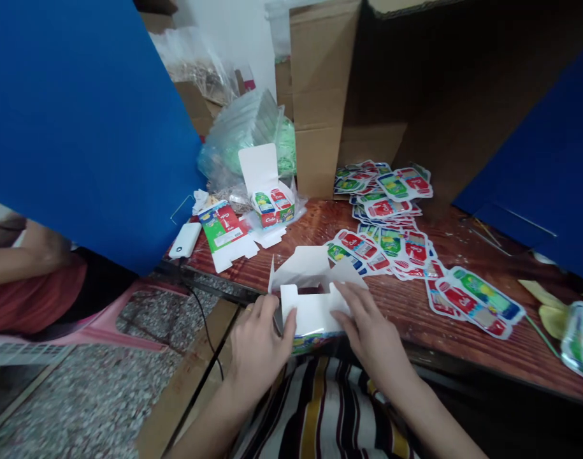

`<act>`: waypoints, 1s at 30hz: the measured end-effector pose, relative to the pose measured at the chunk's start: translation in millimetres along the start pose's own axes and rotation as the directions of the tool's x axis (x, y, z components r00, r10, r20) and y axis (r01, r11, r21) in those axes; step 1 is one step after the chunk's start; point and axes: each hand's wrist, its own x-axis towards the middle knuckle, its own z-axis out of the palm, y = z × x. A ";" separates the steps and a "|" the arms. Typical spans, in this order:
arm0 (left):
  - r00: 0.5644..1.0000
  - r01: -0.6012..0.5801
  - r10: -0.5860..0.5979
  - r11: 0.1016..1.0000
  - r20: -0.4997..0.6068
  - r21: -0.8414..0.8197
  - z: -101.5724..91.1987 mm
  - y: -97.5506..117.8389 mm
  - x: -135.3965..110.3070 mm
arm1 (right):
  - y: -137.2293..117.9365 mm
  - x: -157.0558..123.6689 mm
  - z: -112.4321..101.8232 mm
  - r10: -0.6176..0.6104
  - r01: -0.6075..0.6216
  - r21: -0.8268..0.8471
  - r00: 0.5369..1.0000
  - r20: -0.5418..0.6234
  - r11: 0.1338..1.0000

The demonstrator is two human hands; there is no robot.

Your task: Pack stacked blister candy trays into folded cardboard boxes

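Your counter [315, 224]: dk. red-brown wood, w/ blue panels [81, 115] L & R, lg. cardboard box [320, 95] at rear, jar-print pieces [418, 248] in overlapping piles R of ctr.; speckled floor [119, 401] lower L. Carton [314, 313], 1 pc.: white inside, top flaps up, glossy multicol. print below; at counter's near edge, above your lap. Your L grip [260, 338] pinches its L side, thumb on front; R grip [370, 328] pinches its R side.

- Your left hand [260, 335] curls, thumb pointing forward.
- Your right hand [370, 328] bends its fingers, thumb angled left.
- Your bare forearms [432, 408] reach forward, converging.
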 end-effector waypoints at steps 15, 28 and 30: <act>0.861 0.315 -0.498 0.678 -0.100 -0.664 58.5 -9.8 -42.8 | -3.1 -21.9 32.4 -0.268 0.248 -0.156 0.956 -0.118 0.956; 0.991 0.134 -0.123 0.936 0.056 -0.324 34.6 4.6 -19.8 | 26.6 30.6 23.9 -0.207 0.180 0.235 0.974 0.096 0.955; 0.982 0.173 -0.143 0.939 0.120 -0.297 31.9 4.6 -17.8 | 21.1 33.0 17.8 -0.248 0.219 0.169 0.953 0.175 0.961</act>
